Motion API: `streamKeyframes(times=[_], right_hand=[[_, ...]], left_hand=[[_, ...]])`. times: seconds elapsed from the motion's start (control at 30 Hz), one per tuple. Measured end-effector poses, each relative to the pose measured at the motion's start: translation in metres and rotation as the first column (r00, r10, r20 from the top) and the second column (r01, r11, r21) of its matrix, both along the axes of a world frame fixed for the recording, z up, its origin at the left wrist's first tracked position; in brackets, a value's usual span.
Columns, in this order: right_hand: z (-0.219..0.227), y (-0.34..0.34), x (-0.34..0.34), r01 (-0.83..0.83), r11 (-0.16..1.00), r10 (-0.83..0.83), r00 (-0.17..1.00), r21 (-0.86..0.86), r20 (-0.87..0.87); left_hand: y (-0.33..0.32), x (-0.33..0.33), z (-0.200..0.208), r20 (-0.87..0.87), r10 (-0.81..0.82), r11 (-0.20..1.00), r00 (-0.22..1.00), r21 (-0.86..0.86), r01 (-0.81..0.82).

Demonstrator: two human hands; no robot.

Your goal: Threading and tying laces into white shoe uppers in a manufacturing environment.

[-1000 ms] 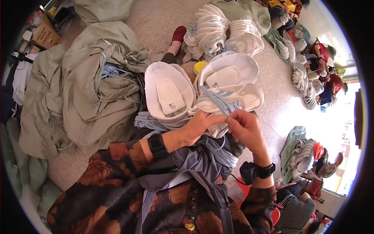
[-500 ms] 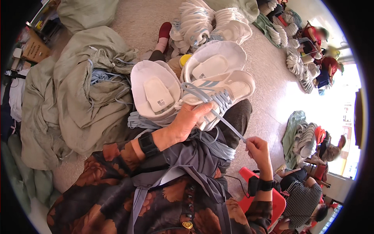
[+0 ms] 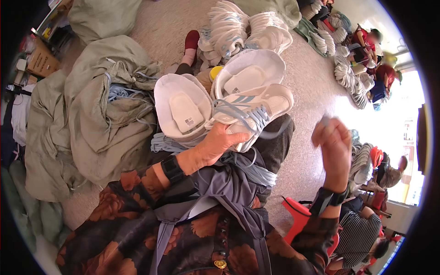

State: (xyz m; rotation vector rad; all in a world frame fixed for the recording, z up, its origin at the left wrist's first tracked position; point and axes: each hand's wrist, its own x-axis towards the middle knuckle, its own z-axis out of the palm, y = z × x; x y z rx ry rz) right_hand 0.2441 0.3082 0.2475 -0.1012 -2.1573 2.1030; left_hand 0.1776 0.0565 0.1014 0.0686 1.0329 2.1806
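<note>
My left hand [image 3: 215, 145] grips a white sneaker upper [image 3: 268, 101] by its near edge, thumb on top. The upper has blue stripes and a toe pointing right. A light blue-grey shoelace [image 3: 260, 117] is threaded across its front; one loop lies over the opening, and a loose end curves off to the right, blurred. Right of the upper and apart from it, my right hand [image 3: 333, 142] is raised with fingers bent, smeared by motion. Whether it holds anything does not show. Two nested stacks of white uppers, one at left [image 3: 183, 103] and one behind [image 3: 252, 68], stand beside the held one.
A bundle of blue laces [image 3: 254, 172] lies across my lap. Grey-green cloth sacks [image 3: 105, 151] fill the left, with more laces [image 3: 121, 91] on them. Bundled uppers [image 3: 229, 27] stand ahead. A red chair [image 3: 295, 215] is at lower right. Other people [image 3: 360, 229] sit along the right.
My right hand has let go of the lace and moved up and right. The lace, formerly taut, now curves loosely. The left hand keeps its grip; the upper has shifted slightly left.
</note>
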Motion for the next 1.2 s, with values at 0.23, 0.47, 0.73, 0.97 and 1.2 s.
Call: streamKeyframes(times=[0.23,0.47,0.73,0.97,1.2], right_hand=[[-0.072,-0.051,-0.03,-0.155,0.94,0.09,0.972,0.303,0.218],[-0.093,-0.068,-0.031,-0.079,0.822,0.075,0.997,0.563,0.031],[-0.07,-0.066,-0.037,-0.228,0.581,0.317,0.948,0.781,0.04],[-0.069,-0.072,-0.037,-0.203,0.537,0.292,0.955,0.819,0.046],[-0.066,-0.072,-0.033,-0.248,0.467,0.305,0.946,0.848,0.109]], left_hand=[[0.004,-0.002,0.006,0.037,-0.024,1.0,0.999,-0.005,0.024],[0.003,-0.002,-0.003,-0.019,-0.017,0.999,1.0,-0.037,0.016],[0.0,-0.001,-0.008,-0.044,-0.104,0.986,0.994,-0.132,0.098],[0.003,-0.001,-0.004,-0.008,-0.053,0.996,0.999,-0.072,0.052],[0.002,0.001,-0.001,-0.044,-0.11,0.99,0.993,-0.096,0.105]])
